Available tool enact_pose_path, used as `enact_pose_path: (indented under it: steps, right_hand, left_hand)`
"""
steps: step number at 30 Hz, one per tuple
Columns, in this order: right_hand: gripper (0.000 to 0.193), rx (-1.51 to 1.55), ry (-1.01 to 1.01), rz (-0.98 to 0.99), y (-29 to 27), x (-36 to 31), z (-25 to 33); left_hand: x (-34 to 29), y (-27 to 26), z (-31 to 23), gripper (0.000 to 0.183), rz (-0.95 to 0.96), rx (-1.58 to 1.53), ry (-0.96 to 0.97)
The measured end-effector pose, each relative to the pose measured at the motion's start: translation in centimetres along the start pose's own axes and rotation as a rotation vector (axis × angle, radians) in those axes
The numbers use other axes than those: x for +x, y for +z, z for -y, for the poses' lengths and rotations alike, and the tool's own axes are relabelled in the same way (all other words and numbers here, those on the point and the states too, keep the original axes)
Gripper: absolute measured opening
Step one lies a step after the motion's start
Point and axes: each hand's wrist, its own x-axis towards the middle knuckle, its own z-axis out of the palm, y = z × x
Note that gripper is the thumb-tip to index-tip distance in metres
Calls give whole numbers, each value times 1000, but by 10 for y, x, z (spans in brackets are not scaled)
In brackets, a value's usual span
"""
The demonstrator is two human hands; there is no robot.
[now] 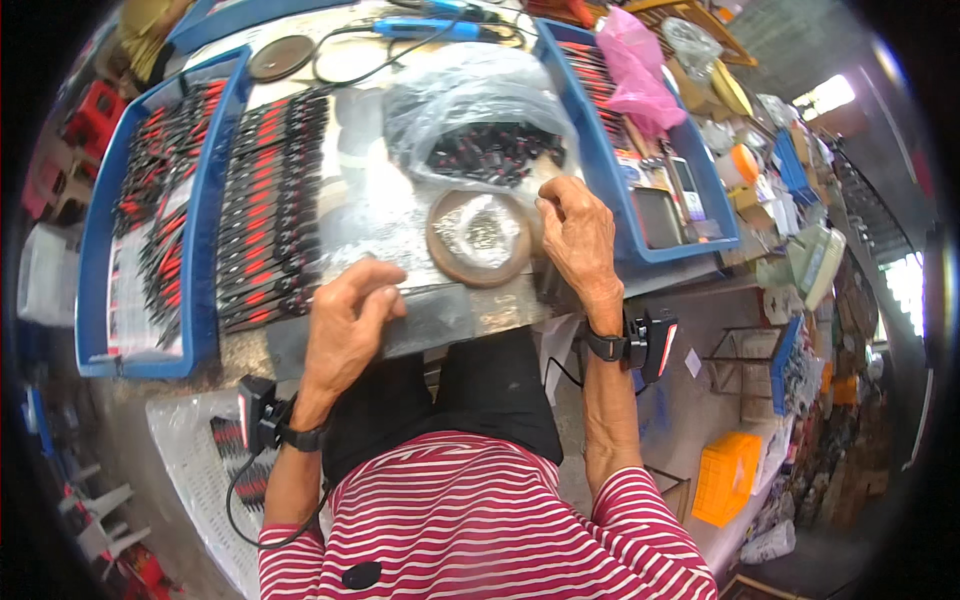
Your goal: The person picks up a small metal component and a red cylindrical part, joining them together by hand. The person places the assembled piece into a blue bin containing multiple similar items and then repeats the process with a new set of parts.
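My left hand (350,315) is over the table's near side, beside a long row of slim black-and-red pen-like pieces (268,210). Its fingers are half bent, with a gap between thumb and forefinger and nothing visible there. My right hand (578,235) is closed, thumb and forefinger drawn together at the near right edge of a clear plastic bag (430,95). Whatever it pinches cannot be made out. Small black parts (495,152) fill the bag's mouth. Between my hands sits a round brown dish (436,240) with tiny shiny bits in it.
A blue tray (92,290) of black-and-red pieces stands at left. Another blue tray (690,250) at right holds similar pieces, a pink bag (640,75) and a phone (688,188). Behind lie a round brown lid (281,58) and a blue corded tool (430,28).
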Motion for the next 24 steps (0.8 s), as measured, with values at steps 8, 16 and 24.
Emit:
enact_pose_path:
  steps: [8,16,24]
  right_hand:
    - [7,-152,101,-185,-71,-20,-50]
    - [15,-360,126,52,-84,19,-119]
    - [15,-543,-38,233,-68,93,-143]
  left_hand:
    - [5,-3,-3,14,-28,19,-57]
    - [4,-5,-14,12,-59,87,-17]
    - [0,-22,-20,12,-80,89,-2]
